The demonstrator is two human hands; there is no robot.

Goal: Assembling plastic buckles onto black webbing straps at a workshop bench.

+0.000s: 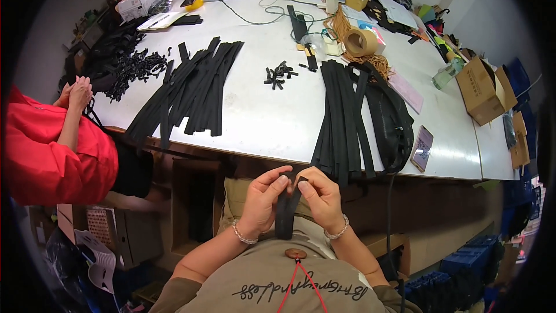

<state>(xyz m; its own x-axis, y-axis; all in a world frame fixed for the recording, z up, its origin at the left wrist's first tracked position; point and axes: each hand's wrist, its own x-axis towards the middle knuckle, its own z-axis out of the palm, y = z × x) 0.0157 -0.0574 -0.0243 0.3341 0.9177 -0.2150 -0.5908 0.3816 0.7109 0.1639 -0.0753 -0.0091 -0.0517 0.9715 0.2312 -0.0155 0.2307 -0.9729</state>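
Over my lap, just off the table's near edge, both hands hold a black fabric strap (284, 220). It hangs down between them in a folded loop. My left hand (262, 202) is closed on one part of it, thumb against fingers. My right hand (322, 199) pinches another part near the top. Whether a small piece sits between the fingertips is hidden. On the table ahead, a bundle of long black straps (337, 122) lies to the right, its ends over the edge. A wider spread of black straps (200, 90) lies to the left. Between them is a small pile of black plastic pieces (278, 75).
A person in red (58, 145) stands at the left, hands together, near a heap of small black parts (136, 72). On the right are a black bag (389, 119), a phone (422, 148), a tape roll (360, 42), a bottle (447, 74) and a cardboard box (483, 95).
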